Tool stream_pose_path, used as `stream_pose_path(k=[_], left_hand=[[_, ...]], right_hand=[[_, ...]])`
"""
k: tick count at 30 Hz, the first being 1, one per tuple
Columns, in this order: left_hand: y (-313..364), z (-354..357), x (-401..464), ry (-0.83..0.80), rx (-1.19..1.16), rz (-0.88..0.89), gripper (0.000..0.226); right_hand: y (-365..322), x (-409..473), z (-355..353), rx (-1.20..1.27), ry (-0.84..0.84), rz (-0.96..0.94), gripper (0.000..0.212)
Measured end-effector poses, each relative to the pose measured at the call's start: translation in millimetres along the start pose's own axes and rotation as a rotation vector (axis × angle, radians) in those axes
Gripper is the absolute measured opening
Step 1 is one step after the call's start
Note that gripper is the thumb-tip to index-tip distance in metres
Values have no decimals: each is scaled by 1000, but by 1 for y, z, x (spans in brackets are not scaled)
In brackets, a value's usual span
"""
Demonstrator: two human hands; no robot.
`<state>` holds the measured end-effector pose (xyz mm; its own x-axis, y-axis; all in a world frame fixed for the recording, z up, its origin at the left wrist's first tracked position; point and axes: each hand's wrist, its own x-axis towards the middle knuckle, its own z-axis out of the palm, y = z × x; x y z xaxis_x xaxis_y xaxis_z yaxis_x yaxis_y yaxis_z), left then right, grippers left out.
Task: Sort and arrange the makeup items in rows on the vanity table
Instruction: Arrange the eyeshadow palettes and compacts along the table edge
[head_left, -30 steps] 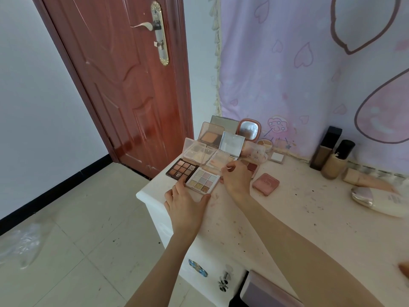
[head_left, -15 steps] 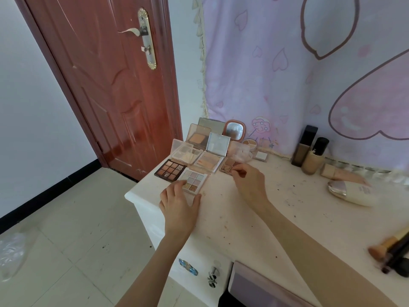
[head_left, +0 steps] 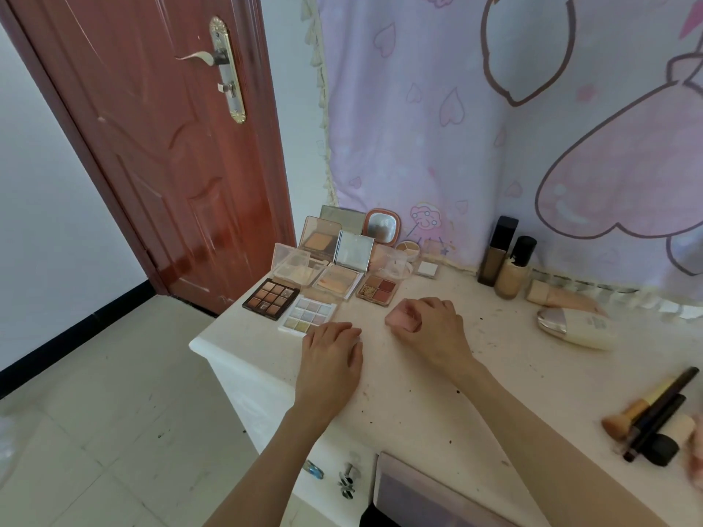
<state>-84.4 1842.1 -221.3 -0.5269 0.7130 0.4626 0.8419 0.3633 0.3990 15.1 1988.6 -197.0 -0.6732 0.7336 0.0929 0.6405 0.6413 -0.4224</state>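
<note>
Gripping a small pink compact (head_left: 402,320) in my right hand (head_left: 433,329), I have my fingers curled over its top while it sits on the vanity table (head_left: 437,405), toward the middle of the top and just in front of the four-pan blush palette (head_left: 376,290). My left hand (head_left: 330,357) rests flat and relaxed near the front edge, fingertips just short of the pastel eyeshadow palette (head_left: 308,318). Beside that, at the left corner, lies the brown eyeshadow palette (head_left: 271,299). Behind them, open powder compacts (head_left: 336,279) stand with lids raised, and a small round-cornered mirror (head_left: 381,227) leans at the back edge. Two foundation bottles (head_left: 506,260) stand upright at the back, right of centre. A white tube (head_left: 578,329) lies on its side further right, and makeup brushes (head_left: 654,412) lie bunched at the right edge.
</note>
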Motion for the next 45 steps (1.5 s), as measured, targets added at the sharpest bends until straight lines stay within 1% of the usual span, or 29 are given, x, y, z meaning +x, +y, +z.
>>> stream_pose_path(k=[4,6,8,11,13,14,16,17,19,21,25,27,30,32,33,35,37,39,41,43,45], left_hand=[[1,-1,-2,108,-35,58,22],[2,-3,-3,135,-78,94,24],[4,-6,-3,107,-178,82,31],[9,-10,-4,12,-346,55,53],[18,-11,-4,-15,-434,32,61],[22,-10,-4,-11,-474,24,61],[28,-9,-3,21,-530,13,53],[29,-9,-2,38,-553,6,48],[26,-10,-1,41,-599,-16,43],[24,-12,0,4,-617,-29,44],[22,-10,-1,-78,-588,14,52],[21,-8,-2,-90,-557,35,54],[21,-5,-3,-90,-452,92,52],[23,-4,-3,-66,-448,111,51],[24,-5,-3,-64,-469,108,53],[24,-6,-4,-81,-505,99,63],[23,-5,-4,-87,-491,103,68],[23,-5,-5,-76,-494,107,63],[23,-7,-6,-74,-543,129,59],[23,-10,-6,-78,-608,139,56],[24,-11,-6,-86,-658,117,54]], right_hand=[[-3,-14,-4,259,68,-12,48],[-5,-19,-6,366,75,-12,49],[-9,-24,-8,510,26,36,56],[-15,-32,-8,849,-109,150,61],[-18,-37,-8,964,-176,175,61],[-19,-39,-8,997,-206,178,61],[-19,-41,-7,1048,-238,175,52],[-18,-41,-7,1096,-239,176,43],[-14,-41,-7,1275,-199,221,24],[-9,-42,-9,1406,-140,287,20],[-1,-46,-7,1466,-151,314,16],[-1,-48,-6,1508,-145,316,15],[-1,-51,-4,1500,-122,280,10],[-2,-54,-4,1437,-102,222,12],[-2,-56,-3,1365,-78,177,12],[-2,-60,-1,1197,-19,66,10],[-2,-61,2,1150,-23,-17,7],[-3,-61,3,1209,-67,-39,17],[-4,-61,2,1278,-85,-32,27],[-4,-60,1,1294,-92,-40,35],[-3,-59,0,1329,-127,-18,53]])
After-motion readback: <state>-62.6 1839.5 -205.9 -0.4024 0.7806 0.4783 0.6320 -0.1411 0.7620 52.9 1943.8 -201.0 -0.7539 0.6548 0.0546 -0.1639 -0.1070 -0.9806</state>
